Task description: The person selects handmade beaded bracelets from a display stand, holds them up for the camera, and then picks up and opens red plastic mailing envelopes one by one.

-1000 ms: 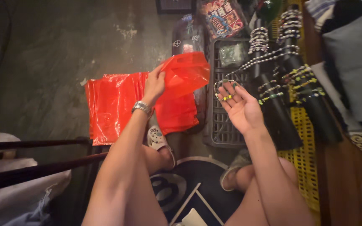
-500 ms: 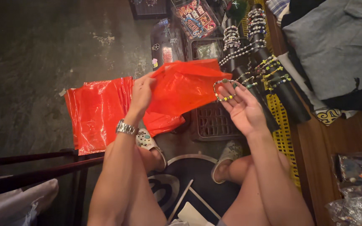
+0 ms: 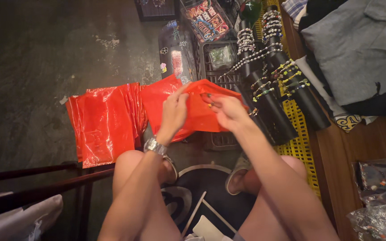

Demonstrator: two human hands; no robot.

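My left hand, with a silver watch on its wrist, pinches the upper edge of a red plastic bag held in front of my knees. My right hand grips the same bag at its right edge, fingers curled on the plastic. The bag hangs between both hands. A stack of more red plastic bags lies flat on the dark floor to the left.
Black cylindrical stands hung with bead bracelets lie on yellow and grey plastic crates to the right. Grey clothing lies on a wooden surface, with small clear packets nearby. Dark metal bars run at lower left.
Both hands have closed together on the red bag. The right hand, open with its palm up before, now grips the bag's edge. The view has tilted and shifted.
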